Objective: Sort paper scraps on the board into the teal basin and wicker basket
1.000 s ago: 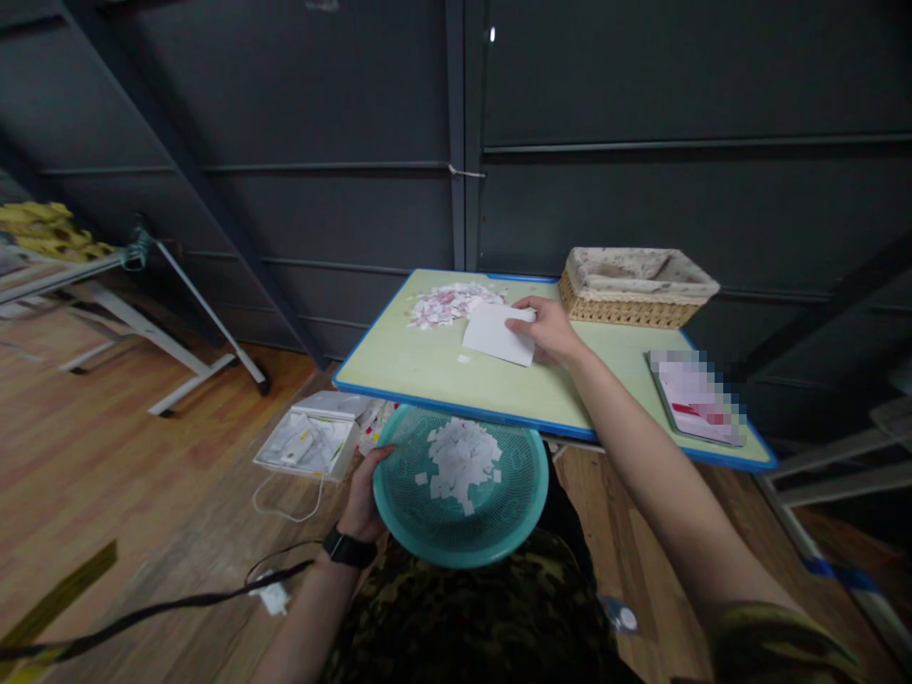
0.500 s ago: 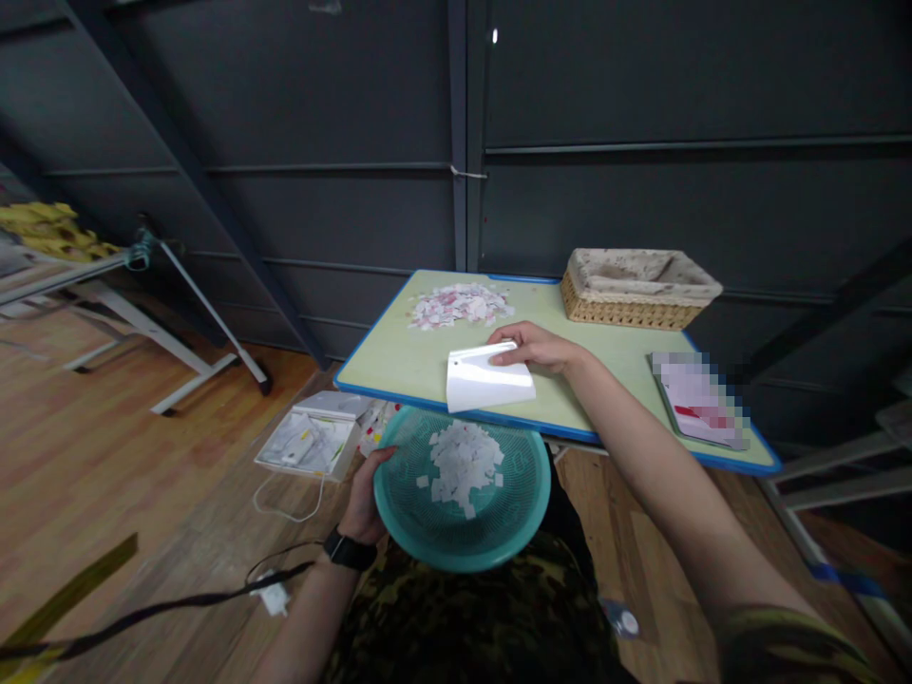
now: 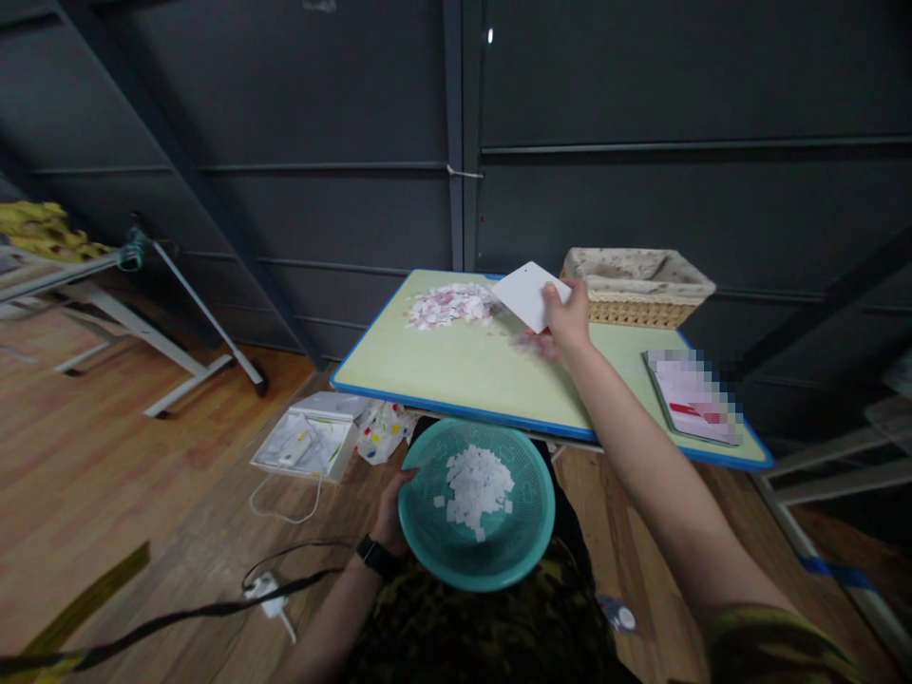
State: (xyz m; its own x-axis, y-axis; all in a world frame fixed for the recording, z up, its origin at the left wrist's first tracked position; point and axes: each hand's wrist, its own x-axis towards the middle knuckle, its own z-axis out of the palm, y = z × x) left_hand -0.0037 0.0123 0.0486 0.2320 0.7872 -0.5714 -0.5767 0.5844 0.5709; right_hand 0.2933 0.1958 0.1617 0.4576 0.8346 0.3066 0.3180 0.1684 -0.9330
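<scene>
Dark wall panelling [image 3: 342, 95] is standing behind the pale-green table [image 3: 399, 366], which I am taking as my landmark while watching remotely. Below the table's near edge, a teal basin [image 3: 476, 576] is sitting close to the wearer's body; the left hand [image 3: 390, 513] is gripping its rim, thumb curling over the side. Toward the table's back right, a cloth-lined wicker basket [image 3: 634, 314] is resting, and at the table's right end a flat device [image 3: 693, 394] is lying, partly pixelated. Near the table's back left, a mixed heap [image 3: 448, 306] of white and pinkish scraps is spreading; below the table, a white pile [image 3: 479, 480] is lying in the basin. Over the table's back middle, the right hand [image 3: 570, 313] is pinching a white card [image 3: 523, 293] firmly, keeping it tilted. Beneath it a reddish patch [image 3: 536, 346] is showing, possibly loose scraps, though it is blurring badly. I am judging the work partway along: white scraps are occupying the basin, while the mixed heap is awaiting handling.
</scene>
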